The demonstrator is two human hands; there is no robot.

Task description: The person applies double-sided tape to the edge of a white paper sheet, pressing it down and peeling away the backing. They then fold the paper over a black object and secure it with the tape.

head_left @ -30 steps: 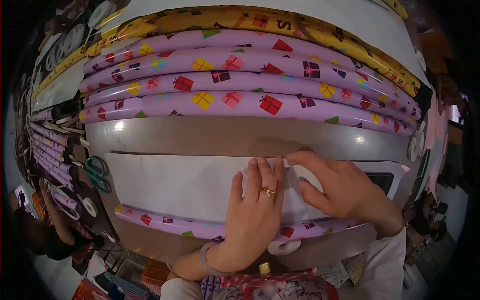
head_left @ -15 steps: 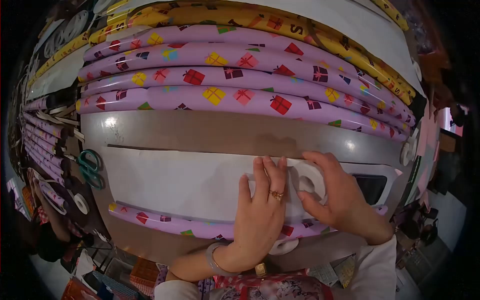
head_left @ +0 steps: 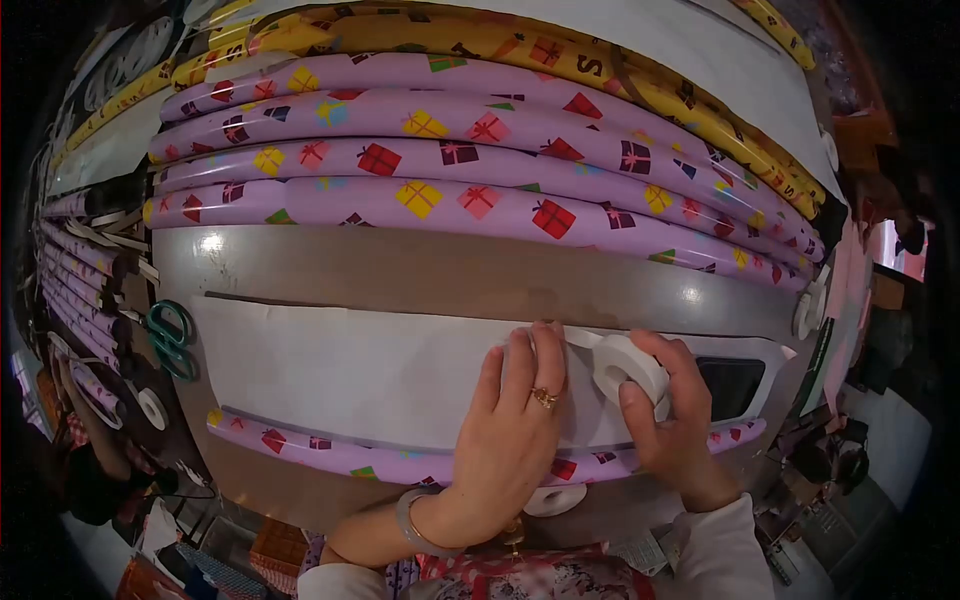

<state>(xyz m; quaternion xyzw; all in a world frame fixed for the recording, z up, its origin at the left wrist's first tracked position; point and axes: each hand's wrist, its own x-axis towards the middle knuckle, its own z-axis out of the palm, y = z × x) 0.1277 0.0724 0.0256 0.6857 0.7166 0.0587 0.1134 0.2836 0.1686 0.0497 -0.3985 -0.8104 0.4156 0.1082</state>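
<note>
A sheet of paper, white side up (head_left: 310,360), lies on the brown table, its near edge along a purple gift-print roll (head_left: 310,448). My left hand (head_left: 510,420) rests flat on the sheet, fingers spread a little, fingertips near its far edge. In my right hand (head_left: 675,420) is a roll of white tape (head_left: 630,372), pinched between thumb and fingers. A short strip of tape runs from the roll toward my left fingertips. Right of that hand, a dark phone-like object (head_left: 730,387) lies on the sheet.
Several purple gift-print rolls (head_left: 380,205) lie across the table, with yellow rolls (head_left: 430,36) behind. Green-handled scissors (head_left: 170,340) lie at the left. Another tape roll (head_left: 555,499) sits at the near edge. A co-worker's arm (head_left: 95,430) shows at far left.
My right hand has turned and moved slightly right and nearer with the tape roll, and a strip of tape now shows. My left hand stays on the sheet. The view has shifted slightly.
</note>
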